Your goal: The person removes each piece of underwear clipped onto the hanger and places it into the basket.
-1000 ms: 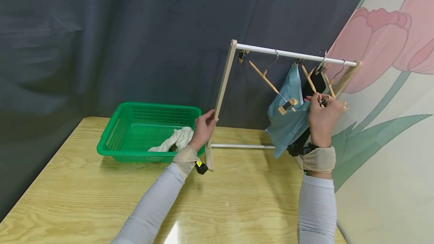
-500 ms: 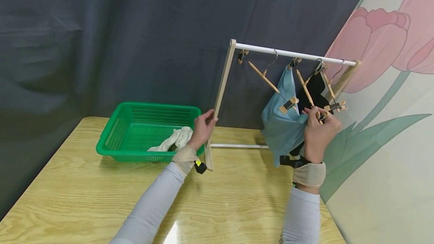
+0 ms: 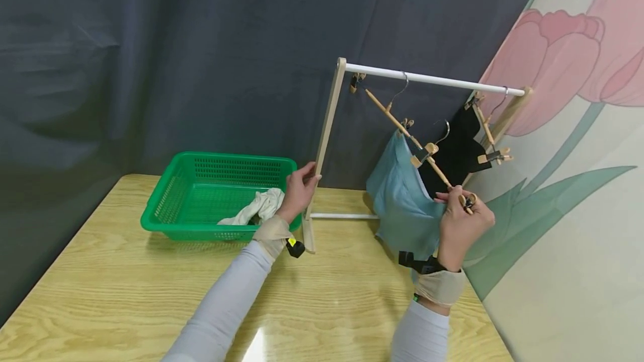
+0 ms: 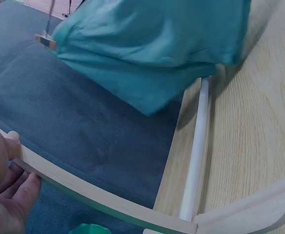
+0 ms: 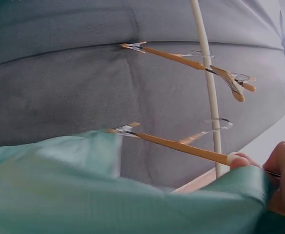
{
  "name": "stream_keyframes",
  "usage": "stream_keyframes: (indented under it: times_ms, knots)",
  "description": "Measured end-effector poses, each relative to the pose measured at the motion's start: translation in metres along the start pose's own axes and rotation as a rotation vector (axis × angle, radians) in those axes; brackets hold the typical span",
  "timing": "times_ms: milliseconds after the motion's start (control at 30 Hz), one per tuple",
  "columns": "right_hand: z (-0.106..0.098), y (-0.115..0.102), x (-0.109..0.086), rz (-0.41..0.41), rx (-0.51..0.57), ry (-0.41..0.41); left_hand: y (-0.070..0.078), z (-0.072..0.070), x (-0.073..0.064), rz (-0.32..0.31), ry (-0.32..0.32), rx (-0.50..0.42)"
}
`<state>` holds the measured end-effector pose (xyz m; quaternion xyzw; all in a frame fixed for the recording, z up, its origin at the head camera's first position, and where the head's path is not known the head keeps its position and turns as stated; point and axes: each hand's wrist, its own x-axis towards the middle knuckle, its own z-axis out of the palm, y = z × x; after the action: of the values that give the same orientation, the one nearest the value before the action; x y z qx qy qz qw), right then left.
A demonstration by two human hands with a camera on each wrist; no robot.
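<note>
My left hand point(image 3: 300, 191) pinches the left upright point(image 3: 329, 119) of a small wooden rack; thumb and fingers straddle it in the left wrist view. Low at the right, my right hand point(image 3: 465, 230) grips one end of a wooden clip hanger point(image 3: 440, 173), near its clip. The hanger's metal hook point(image 3: 446, 129) is off the white rail point(image 3: 437, 79), below it. From this hanger hangs a light-blue garment point(image 3: 402, 200), clipped at its far end point(image 3: 406, 124); its exact kind is unclear. In the right wrist view the blue cloth point(image 5: 132, 200) covers part of my hand.
Another clip hanger point(image 3: 387, 110) hangs on the rail at the left. A right-hand hanger point(image 3: 484, 124) stays on it, with black cloth point(image 3: 455, 147) beside it. A green basket point(image 3: 171, 200) with white cloth point(image 3: 261, 205) stands left of the rack. A tulip-painted wall point(image 3: 558, 172) borders the right.
My right hand has moved down and left, bringing the hanger and blue garment along. The hook has come off the rail. My left hand has stayed on the upright.
</note>
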<state>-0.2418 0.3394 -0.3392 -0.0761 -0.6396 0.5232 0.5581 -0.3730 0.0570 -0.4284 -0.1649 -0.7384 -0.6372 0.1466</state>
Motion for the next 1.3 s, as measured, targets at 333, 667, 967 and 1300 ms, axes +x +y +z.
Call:
stream_keyframes:
  times_ms: [333,667,967,1300]
  knots:
    - [-0.010,-0.019,-0.021,-0.015,-0.099,-0.023,0.003,0.002,-0.003,-0.003,0.008,0.013]
    - [-0.015,-0.039,-0.030,-0.073,-0.114,-0.032,0.001,0.004,-0.003,0.007,-0.002,0.025]
    - [-0.008,-0.034,-0.030,-0.047,-0.052,-0.069,0.007,-0.002,0.002,0.001,-0.040,0.066]
    - [-0.009,-0.037,-0.031,-0.022,0.001,-0.099,0.025,0.002,-0.028,0.404,0.127,0.288]
